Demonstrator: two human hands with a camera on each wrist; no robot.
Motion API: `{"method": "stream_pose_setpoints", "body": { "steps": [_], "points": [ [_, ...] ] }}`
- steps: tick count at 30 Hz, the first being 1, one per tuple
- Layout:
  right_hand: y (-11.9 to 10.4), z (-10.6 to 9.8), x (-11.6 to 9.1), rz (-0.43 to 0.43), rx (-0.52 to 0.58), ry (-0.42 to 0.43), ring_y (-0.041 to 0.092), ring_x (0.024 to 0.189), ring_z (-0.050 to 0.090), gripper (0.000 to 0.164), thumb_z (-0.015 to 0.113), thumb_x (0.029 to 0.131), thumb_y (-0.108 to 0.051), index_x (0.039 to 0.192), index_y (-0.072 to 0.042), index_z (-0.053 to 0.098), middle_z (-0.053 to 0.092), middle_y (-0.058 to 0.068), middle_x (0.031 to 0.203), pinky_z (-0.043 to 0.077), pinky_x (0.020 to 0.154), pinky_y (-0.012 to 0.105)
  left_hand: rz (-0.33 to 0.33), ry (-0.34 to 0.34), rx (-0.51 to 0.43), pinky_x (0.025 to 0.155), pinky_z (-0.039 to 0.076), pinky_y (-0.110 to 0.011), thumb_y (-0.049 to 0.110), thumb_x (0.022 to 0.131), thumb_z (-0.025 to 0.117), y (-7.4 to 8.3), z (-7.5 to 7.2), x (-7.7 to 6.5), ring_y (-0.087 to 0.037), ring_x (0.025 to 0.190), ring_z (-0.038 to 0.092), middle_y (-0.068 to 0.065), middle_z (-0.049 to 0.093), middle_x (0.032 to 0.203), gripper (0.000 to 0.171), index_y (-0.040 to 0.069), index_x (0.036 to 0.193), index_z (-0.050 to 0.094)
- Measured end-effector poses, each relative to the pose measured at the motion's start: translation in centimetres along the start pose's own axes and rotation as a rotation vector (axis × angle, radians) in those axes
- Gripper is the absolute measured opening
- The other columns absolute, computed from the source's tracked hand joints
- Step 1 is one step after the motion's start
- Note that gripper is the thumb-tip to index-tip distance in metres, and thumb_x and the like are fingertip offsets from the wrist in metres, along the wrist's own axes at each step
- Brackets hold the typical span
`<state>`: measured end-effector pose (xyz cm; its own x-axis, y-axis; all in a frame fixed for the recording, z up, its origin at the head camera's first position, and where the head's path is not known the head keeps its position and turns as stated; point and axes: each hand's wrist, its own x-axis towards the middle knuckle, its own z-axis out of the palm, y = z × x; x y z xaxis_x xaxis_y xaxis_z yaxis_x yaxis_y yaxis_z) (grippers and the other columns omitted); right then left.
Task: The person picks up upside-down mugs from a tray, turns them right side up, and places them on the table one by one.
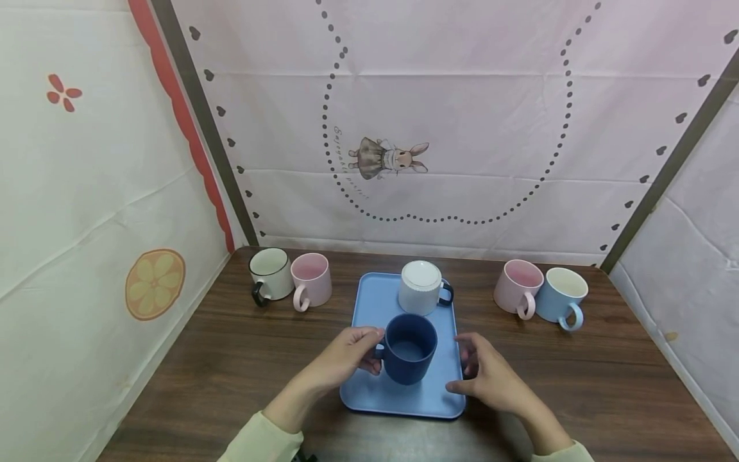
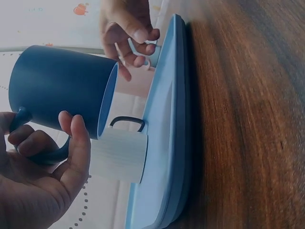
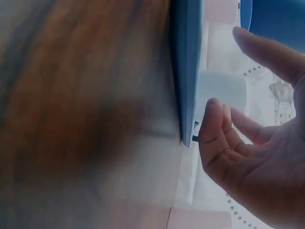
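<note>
My left hand [image 1: 346,356] pinches the handle of a dark blue mug [image 1: 408,369]. In the left wrist view the mug [image 2: 59,88] hangs above the light blue tray [image 2: 169,105], apart from it. Its mouth faces up in the head view. A white mug [image 1: 420,292] with a dark handle stands upside down on the back part of the tray [image 1: 369,308]. Beside the tray's right edge is my right hand [image 1: 491,378], thumb and fingers apart, holding nothing. In the right wrist view that hand [image 3: 257,152] is close to the tray's rim.
At the back left stand a white mug [image 1: 271,273] with a black handle and a pink mug [image 1: 312,279]. Another pink mug [image 1: 518,285] and a light blue mug [image 1: 560,295] stand at the back right. Cloth walls [image 1: 479,128] enclose the wooden table [image 1: 260,359].
</note>
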<state>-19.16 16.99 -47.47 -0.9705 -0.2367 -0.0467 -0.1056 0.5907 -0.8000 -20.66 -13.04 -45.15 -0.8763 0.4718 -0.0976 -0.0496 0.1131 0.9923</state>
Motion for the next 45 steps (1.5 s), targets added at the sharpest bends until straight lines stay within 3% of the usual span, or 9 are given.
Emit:
{"method": "stream_pose_setpoints", "body": {
  "steps": [10,17,22,35,45],
  "points": [
    [0.4,0.2,-0.1,0.101,-0.046,-0.058,0.02,0.081,0.053,0.093,0.093,0.074,-0.016,0.15,0.003,0.043,0.055,0.009,0.095,0.045,0.066,0.029,-0.005,0.004,0.016,0.071,0.061,-0.029,0.029,0.111,0.043,-0.2,0.0,0.0,-0.014,0.07,0.065,-0.002,0.052,0.069,0.046,-0.006,0.081,0.049],
    [0.5,0.3,-0.1,0.138,-0.071,-0.118,0.02,0.083,0.054,0.081,0.082,0.084,-0.008,0.153,0.007,0.04,0.058,0.008,0.095,0.047,0.069,0.033,-0.015,0.008,0.023,0.073,0.062,-0.03,0.032,0.111,0.044,-0.2,0.0,0.1,-0.016,0.071,0.066,-0.002,0.051,0.069,0.045,0.002,0.077,0.049],
    [0.7,0.4,0.0,0.145,-0.044,-0.157,0.021,0.082,0.056,0.081,0.076,0.085,0.0,0.154,0.008,0.035,0.059,0.009,0.095,0.049,0.07,0.035,-0.02,0.011,0.025,0.074,0.062,-0.031,0.032,0.111,0.044,-0.1,-0.1,0.1,-0.016,0.072,0.067,-0.002,0.05,0.07,0.045,0.004,0.077,0.049],
    [1.1,0.5,0.0,0.159,-0.007,-0.187,0.022,0.084,0.055,0.084,0.075,0.085,0.002,0.156,0.007,0.031,0.056,0.011,0.097,0.049,0.073,0.036,-0.023,0.018,0.032,0.075,0.063,-0.033,0.032,0.111,0.044,-0.1,-0.3,-0.2,-0.017,0.074,0.067,-0.003,0.051,0.071,0.046,0.003,0.075,0.047],
    [1.4,0.4,0.1,0.144,0.036,-0.211,0.023,0.083,0.055,0.086,0.073,0.085,0.003,0.157,0.01,0.027,0.055,0.012,0.097,0.05,0.07,0.035,-0.039,0.068,0.009,0.078,0.063,-0.033,0.034,0.112,0.042,-0.1,-0.9,-0.8,-0.018,0.075,0.065,-0.004,0.054,0.072,0.046,0.0,0.086,0.059]
  ]
}}
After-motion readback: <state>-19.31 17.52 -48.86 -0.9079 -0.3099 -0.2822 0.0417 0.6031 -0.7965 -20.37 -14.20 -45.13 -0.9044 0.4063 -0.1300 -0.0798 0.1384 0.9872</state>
